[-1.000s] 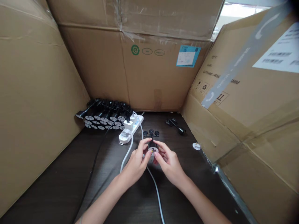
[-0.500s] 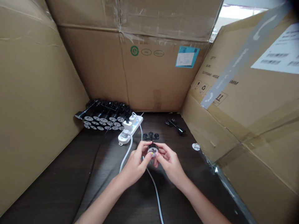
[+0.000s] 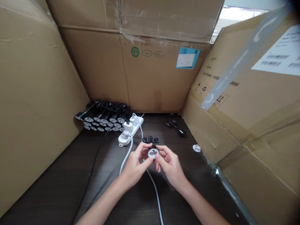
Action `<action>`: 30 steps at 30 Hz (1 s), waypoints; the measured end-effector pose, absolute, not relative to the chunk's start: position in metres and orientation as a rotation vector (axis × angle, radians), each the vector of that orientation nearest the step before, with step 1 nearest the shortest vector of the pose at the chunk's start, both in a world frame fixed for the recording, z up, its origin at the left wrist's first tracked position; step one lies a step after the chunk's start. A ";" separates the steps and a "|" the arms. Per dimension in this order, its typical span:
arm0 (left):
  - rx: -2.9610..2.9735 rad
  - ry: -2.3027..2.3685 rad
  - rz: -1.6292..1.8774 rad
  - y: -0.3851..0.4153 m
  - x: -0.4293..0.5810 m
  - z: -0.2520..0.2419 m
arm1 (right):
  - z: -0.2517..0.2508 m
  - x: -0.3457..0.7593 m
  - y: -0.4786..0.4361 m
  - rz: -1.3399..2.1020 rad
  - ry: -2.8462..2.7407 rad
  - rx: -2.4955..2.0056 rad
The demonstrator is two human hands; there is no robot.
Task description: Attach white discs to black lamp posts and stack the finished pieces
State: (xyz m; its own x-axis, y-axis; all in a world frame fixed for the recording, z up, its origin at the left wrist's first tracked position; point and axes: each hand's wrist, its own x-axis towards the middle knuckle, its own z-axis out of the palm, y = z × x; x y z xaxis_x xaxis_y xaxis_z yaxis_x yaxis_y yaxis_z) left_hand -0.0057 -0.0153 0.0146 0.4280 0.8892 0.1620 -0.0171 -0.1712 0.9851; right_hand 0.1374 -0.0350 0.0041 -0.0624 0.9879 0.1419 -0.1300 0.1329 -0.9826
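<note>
Head view | left hand [image 3: 136,162] and right hand [image 3: 170,163] both pinch one black piece [image 3: 153,147] between them, near the power strip [image 3: 137,125] | its white end [image 3: 153,152] faces back, likely so both thumbs [image 3: 148,161] reach it | black pile [image 3: 104,115] sits left, maybe for room

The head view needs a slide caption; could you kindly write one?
Left hand and right hand hold a white-faced black device near a white power strip and stacked similar devices.
</note>
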 end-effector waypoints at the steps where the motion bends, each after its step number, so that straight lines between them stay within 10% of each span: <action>1: 1.524 0.808 0.983 -0.015 -0.006 0.015 | 0.004 0.137 -0.035 1.216 -1.227 -0.986; 30: 1.934 1.002 0.976 -0.011 -0.009 0.007 | 0.007 0.147 -0.033 1.046 -1.508 -1.086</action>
State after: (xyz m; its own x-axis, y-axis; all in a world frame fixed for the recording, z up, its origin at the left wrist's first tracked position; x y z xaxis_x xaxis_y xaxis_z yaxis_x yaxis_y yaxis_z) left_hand -0.0092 -0.0107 0.0074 0.4068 0.8679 0.2850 0.3078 -0.4239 0.8518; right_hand 0.1465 -0.0329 0.0067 -0.1351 0.9671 0.2157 0.1364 0.2337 -0.9627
